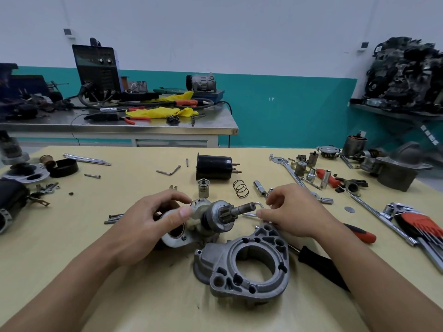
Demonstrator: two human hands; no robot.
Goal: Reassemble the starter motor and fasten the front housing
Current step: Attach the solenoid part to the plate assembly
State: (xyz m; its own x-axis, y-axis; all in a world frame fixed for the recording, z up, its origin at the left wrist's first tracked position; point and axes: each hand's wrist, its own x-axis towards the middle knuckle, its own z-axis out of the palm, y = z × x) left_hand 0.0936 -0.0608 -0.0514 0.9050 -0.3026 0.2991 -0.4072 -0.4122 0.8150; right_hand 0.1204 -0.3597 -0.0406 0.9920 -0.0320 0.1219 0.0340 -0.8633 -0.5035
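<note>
One front housing [247, 267], one pinion assembly [215, 216] — left hand [148, 219] grips it.

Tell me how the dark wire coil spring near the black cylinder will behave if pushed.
Apparently lying on its side on the yellow tabletop, the dark wire coil spring would probably roll. Thin, open coils suggest it is light and squashes easily.

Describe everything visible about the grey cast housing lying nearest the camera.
The front housing is dull grey cast metal, aluminium by its look, with a large round opening, ribbed pockets and small holes around its flange. It lies loose on the yellow table, flange tilted up toward the camera. Neither hand grips it; the right hand sits by its upper ear, contact unclear.
</note>
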